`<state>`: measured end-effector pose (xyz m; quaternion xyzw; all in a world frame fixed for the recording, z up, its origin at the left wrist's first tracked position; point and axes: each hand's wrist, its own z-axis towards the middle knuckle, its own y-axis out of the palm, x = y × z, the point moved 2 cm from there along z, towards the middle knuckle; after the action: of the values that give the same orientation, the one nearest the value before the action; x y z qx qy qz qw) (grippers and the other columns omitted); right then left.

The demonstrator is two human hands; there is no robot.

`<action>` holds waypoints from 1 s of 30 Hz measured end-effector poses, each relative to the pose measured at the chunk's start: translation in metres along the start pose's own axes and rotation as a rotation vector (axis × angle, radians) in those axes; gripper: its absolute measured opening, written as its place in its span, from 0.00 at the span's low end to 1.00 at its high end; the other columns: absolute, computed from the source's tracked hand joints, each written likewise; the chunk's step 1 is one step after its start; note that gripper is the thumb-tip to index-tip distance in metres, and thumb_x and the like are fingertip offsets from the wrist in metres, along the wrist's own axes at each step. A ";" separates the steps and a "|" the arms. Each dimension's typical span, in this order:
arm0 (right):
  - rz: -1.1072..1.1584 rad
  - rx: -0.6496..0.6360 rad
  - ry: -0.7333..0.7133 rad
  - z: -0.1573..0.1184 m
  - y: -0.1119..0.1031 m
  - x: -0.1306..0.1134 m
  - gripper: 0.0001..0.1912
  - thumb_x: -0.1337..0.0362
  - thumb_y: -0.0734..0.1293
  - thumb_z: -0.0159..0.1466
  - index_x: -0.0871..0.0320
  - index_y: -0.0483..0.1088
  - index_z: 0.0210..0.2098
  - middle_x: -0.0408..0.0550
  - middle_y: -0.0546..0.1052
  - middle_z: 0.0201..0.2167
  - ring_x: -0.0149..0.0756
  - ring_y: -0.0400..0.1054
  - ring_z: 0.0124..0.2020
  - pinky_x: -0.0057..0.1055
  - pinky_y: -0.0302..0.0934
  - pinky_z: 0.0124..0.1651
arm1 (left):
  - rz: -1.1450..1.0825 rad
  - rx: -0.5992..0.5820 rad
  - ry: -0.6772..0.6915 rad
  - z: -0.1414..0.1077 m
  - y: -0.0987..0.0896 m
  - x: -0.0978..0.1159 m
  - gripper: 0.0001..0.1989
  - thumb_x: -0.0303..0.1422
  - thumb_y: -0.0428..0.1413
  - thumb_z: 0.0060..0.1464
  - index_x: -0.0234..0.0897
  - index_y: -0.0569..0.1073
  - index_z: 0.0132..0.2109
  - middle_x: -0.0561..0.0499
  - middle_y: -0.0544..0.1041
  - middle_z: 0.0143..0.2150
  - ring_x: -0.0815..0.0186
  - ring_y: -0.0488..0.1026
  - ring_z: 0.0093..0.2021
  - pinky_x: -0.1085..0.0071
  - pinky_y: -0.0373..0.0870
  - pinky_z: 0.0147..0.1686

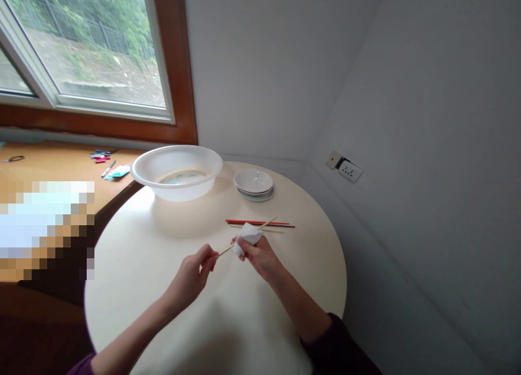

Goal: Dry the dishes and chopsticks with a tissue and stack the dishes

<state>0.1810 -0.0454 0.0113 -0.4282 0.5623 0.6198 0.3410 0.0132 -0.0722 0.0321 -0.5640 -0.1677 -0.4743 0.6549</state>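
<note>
Over the round table, my left hand (200, 266) pinches one end of a light wooden chopstick (225, 250). My right hand (259, 256) is closed round a white tissue (248, 234), which is wrapped about the middle of that same chopstick. The chopstick's far tip sticks out past the tissue, slanting up to the right. Just beyond my right hand lie red chopsticks (257, 222), a dark chopstick (280, 226) and another light wooden chopstick (277, 232), side by side on the table. My right fingers are partly hidden by the tissue.
A translucent white basin (177, 188) stands at the back left of the round table (171, 331). Beside it are stacked small white dishes (254, 183). A wooden desk (52, 166) adjoins on the left, with a pen (108, 169) and small packets. The wall closes off the right side.
</note>
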 end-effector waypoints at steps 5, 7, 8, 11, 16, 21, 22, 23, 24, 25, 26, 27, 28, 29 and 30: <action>-0.032 0.066 -0.051 0.001 -0.019 -0.031 0.16 0.56 0.75 0.45 0.60 0.70 0.26 0.46 0.74 0.26 0.27 0.60 0.22 0.24 0.52 0.20 | -0.095 -0.056 -0.084 -0.005 -0.023 -0.007 0.14 0.39 0.46 0.55 0.39 0.59 0.25 0.56 0.65 0.20 0.71 0.60 0.21 0.75 0.59 0.21; -0.069 0.050 -0.065 0.000 -0.025 -0.037 0.15 0.56 0.74 0.46 0.60 0.71 0.26 0.46 0.73 0.25 0.27 0.60 0.22 0.24 0.52 0.19 | -0.160 -0.078 -0.107 -0.007 -0.029 -0.010 0.14 0.40 0.47 0.55 0.39 0.59 0.25 0.56 0.63 0.20 0.71 0.59 0.20 0.75 0.58 0.20; -0.082 0.043 -0.065 -0.001 -0.027 -0.038 0.15 0.56 0.74 0.46 0.61 0.71 0.26 0.46 0.73 0.25 0.27 0.60 0.22 0.24 0.52 0.19 | -0.186 -0.084 -0.114 -0.007 -0.032 -0.011 0.15 0.40 0.47 0.55 0.39 0.59 0.25 0.57 0.62 0.19 0.72 0.58 0.20 0.76 0.58 0.20; -0.106 0.049 -0.048 -0.005 -0.034 -0.037 0.16 0.56 0.74 0.46 0.61 0.72 0.27 0.46 0.73 0.24 0.28 0.62 0.22 0.23 0.53 0.18 | -0.229 -0.084 -0.132 -0.009 -0.041 -0.014 0.15 0.41 0.49 0.55 0.38 0.61 0.24 0.57 0.62 0.18 0.72 0.58 0.19 0.76 0.57 0.19; -0.272 0.007 -0.011 -0.012 -0.041 -0.035 0.16 0.56 0.72 0.50 0.63 0.73 0.32 0.45 0.72 0.20 0.27 0.61 0.18 0.23 0.51 0.16 | -0.236 -0.008 -0.163 -0.009 -0.059 -0.015 0.15 0.43 0.52 0.52 0.37 0.65 0.24 0.57 0.64 0.17 0.72 0.60 0.19 0.75 0.59 0.20; -0.541 -0.172 0.019 -0.019 -0.027 -0.024 0.13 0.58 0.67 0.55 0.65 0.73 0.28 0.42 0.69 0.14 0.23 0.56 0.13 0.22 0.49 0.15 | -0.450 0.295 -0.186 -0.004 -0.065 -0.003 0.14 0.44 0.54 0.51 0.36 0.68 0.29 0.54 0.69 0.21 0.69 0.67 0.24 0.71 0.66 0.27; -0.565 -0.191 0.027 -0.020 -0.022 -0.020 0.13 0.59 0.66 0.56 0.65 0.73 0.26 0.42 0.68 0.14 0.23 0.56 0.13 0.21 0.49 0.16 | -0.512 0.317 -0.182 -0.003 -0.062 0.001 0.15 0.45 0.53 0.51 0.36 0.69 0.32 0.53 0.70 0.22 0.67 0.69 0.25 0.70 0.67 0.29; -0.575 -0.204 0.035 -0.020 -0.017 -0.016 0.13 0.60 0.65 0.56 0.65 0.73 0.25 0.42 0.68 0.13 0.23 0.56 0.13 0.21 0.49 0.16 | -0.553 0.313 -0.175 -0.001 -0.057 0.005 0.16 0.45 0.53 0.51 0.35 0.70 0.34 0.51 0.71 0.23 0.66 0.70 0.27 0.69 0.68 0.30; -0.577 -0.215 0.046 -0.021 -0.012 -0.011 0.12 0.60 0.65 0.56 0.64 0.73 0.25 0.42 0.68 0.13 0.23 0.56 0.13 0.21 0.49 0.16 | -0.562 0.282 -0.169 0.001 -0.050 0.009 0.17 0.46 0.53 0.51 0.34 0.71 0.36 0.50 0.73 0.25 0.65 0.71 0.28 0.67 0.69 0.32; -0.572 -0.219 0.054 -0.022 -0.008 -0.007 0.12 0.60 0.65 0.55 0.64 0.73 0.24 0.42 0.69 0.13 0.23 0.56 0.12 0.21 0.49 0.15 | -0.542 0.230 -0.163 0.003 -0.042 0.013 0.17 0.45 0.53 0.52 0.33 0.71 0.37 0.49 0.73 0.26 0.64 0.71 0.30 0.67 0.70 0.33; -0.566 -0.223 0.059 -0.023 -0.004 -0.003 0.12 0.61 0.64 0.55 0.64 0.73 0.24 0.42 0.69 0.14 0.23 0.56 0.12 0.21 0.50 0.15 | -0.507 0.173 -0.152 0.004 -0.034 0.016 0.17 0.44 0.52 0.52 0.33 0.71 0.38 0.49 0.74 0.26 0.64 0.72 0.30 0.67 0.70 0.33; -0.562 -0.230 0.061 -0.024 -0.001 0.000 0.12 0.61 0.64 0.55 0.63 0.73 0.25 0.42 0.70 0.14 0.23 0.57 0.12 0.21 0.50 0.15 | -0.470 0.123 -0.137 0.005 -0.027 0.019 0.16 0.43 0.52 0.53 0.34 0.72 0.38 0.49 0.73 0.25 0.65 0.71 0.29 0.68 0.70 0.32; -0.563 -0.243 0.064 -0.024 0.001 0.002 0.12 0.61 0.64 0.56 0.63 0.73 0.24 0.42 0.70 0.15 0.24 0.58 0.13 0.21 0.51 0.15 | -0.441 0.097 -0.115 0.005 -0.021 0.021 0.15 0.42 0.51 0.53 0.34 0.72 0.36 0.50 0.72 0.24 0.66 0.71 0.28 0.68 0.70 0.30; -0.571 -0.265 0.072 -0.025 0.002 0.003 0.12 0.61 0.64 0.56 0.63 0.73 0.25 0.43 0.70 0.15 0.24 0.59 0.13 0.21 0.52 0.15 | -0.415 0.096 -0.088 0.005 -0.016 0.022 0.14 0.42 0.50 0.53 0.35 0.71 0.35 0.51 0.71 0.23 0.67 0.69 0.26 0.69 0.69 0.29; -0.580 -0.290 0.089 -0.026 0.001 0.003 0.11 0.61 0.64 0.56 0.63 0.73 0.25 0.43 0.71 0.16 0.24 0.60 0.14 0.20 0.53 0.15 | -0.389 0.115 -0.061 0.005 -0.014 0.023 0.13 0.41 0.50 0.54 0.35 0.70 0.33 0.51 0.70 0.22 0.68 0.68 0.24 0.70 0.68 0.27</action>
<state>0.1824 -0.0719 0.0086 -0.6415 0.3371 0.5510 0.4139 0.0145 -0.0761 0.0589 -0.4967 -0.3201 -0.5640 0.5768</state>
